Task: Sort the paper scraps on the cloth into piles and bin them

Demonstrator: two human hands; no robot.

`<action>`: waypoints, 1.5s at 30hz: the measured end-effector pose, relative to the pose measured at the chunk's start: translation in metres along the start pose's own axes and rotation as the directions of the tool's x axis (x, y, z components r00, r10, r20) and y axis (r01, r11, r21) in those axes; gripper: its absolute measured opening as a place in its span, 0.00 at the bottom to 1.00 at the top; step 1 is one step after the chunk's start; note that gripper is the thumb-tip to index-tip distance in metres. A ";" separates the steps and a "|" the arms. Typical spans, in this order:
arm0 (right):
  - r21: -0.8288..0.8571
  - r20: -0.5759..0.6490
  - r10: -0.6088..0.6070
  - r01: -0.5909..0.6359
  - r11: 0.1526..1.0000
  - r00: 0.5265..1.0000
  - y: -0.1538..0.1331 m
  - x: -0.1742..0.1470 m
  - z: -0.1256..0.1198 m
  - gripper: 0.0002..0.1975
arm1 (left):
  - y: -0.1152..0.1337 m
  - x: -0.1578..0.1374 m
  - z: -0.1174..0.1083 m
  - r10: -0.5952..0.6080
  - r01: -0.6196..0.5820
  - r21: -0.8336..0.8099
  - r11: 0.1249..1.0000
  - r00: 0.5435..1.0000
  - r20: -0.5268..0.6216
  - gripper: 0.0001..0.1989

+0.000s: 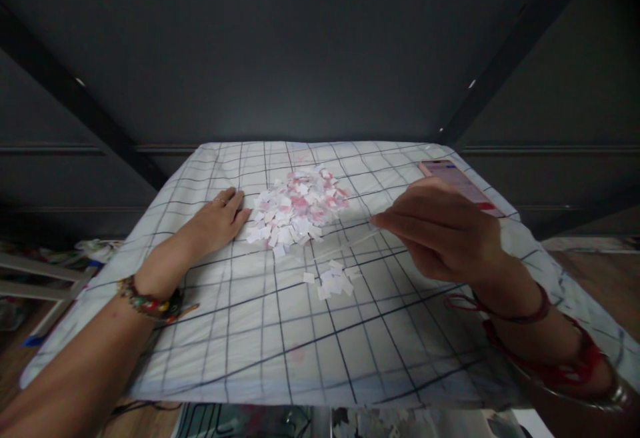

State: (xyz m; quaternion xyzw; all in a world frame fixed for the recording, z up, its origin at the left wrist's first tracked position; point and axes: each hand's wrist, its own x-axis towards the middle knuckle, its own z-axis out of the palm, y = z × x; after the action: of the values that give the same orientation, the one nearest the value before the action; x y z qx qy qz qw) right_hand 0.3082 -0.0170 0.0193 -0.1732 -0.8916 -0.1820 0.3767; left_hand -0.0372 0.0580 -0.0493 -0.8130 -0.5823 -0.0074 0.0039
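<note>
My left hand [213,223] lies on the checked tablecloth [260,338], fingers out, its thumb beside a heap of small white and pink paper pieces [295,208]. Right of the heap, my right hand [440,231] hovers over the cloth with thumb and finger pinched together. From that pinch a thin, pale, see-through stick [347,246] slants down to the left; its outline is faint. The stick's far end comes close to the gap between the heap and a smaller cluster of white paper pieces [331,281] nearer to me.
A phone [457,185] with its screen lit lies at the back right of the table, partly behind my right hand. Dark panels [310,58] rise behind the table. Below the front edge, clear containers [250,421] with things in them show.
</note>
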 end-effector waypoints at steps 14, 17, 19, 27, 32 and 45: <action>0.068 -0.009 0.002 -0.001 0.998 1.000 -0.004 0.003 0.004 0.14 | 0.001 0.000 -0.004 -0.021 0.021 -0.002 1.000 1.000 0.023 0.29; 0.080 -0.067 0.043 -0.038 0.996 0.997 -0.006 0.005 0.002 0.14 | 0.000 0.000 -0.003 -0.017 0.016 0.001 1.000 0.999 0.029 0.28; 0.100 -0.064 0.051 -0.044 0.994 0.997 -0.006 0.007 0.000 0.14 | 0.000 0.001 -0.003 -0.021 0.021 0.003 1.000 0.999 0.032 0.29; 0.091 0.008 0.035 -0.036 0.995 0.999 0.000 0.004 -0.007 0.13 | 0.000 0.000 -0.004 -0.009 0.009 -0.007 1.000 0.999 0.033 0.29; 0.079 -0.005 0.042 -0.041 0.996 0.999 0.000 0.006 -0.009 0.13 | 0.002 -0.001 -0.006 -0.028 0.029 -0.003 1.000 0.998 0.050 0.29; -0.051 0.007 0.073 -0.073 0.996 0.997 0.000 0.005 0.001 0.14 | -0.001 0.000 -0.004 -0.023 0.023 -0.014 1.000 0.999 0.031 0.29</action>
State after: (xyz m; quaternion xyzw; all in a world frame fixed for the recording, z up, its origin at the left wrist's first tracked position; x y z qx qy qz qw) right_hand 0.3041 -0.0160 0.0226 -0.2161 -0.8814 -0.1900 0.3746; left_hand -0.0381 0.0584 -0.0451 -0.8063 -0.5914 0.0011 -0.0109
